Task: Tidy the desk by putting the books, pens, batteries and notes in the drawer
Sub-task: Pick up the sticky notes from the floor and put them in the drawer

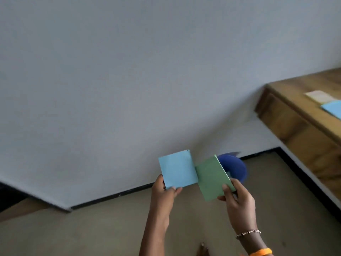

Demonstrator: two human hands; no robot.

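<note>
The desk (302,115) is blurred and the right edge cuts it off. On it, a blue note (333,109) is also cut there. The green note (212,179) hides part of a blurred blue round object (235,168); what it is cannot be told.

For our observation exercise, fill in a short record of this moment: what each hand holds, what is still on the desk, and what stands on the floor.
left hand: left hand grips a light blue note by its lower edge
right hand: right hand grips a green note, fingers on its face
notes: held apart from the desk, edges meeting
desk: wooden desk at right holds a blue paper and a pale paper
floor: blue bucket behind the green note
drawer: none seen open
</note>
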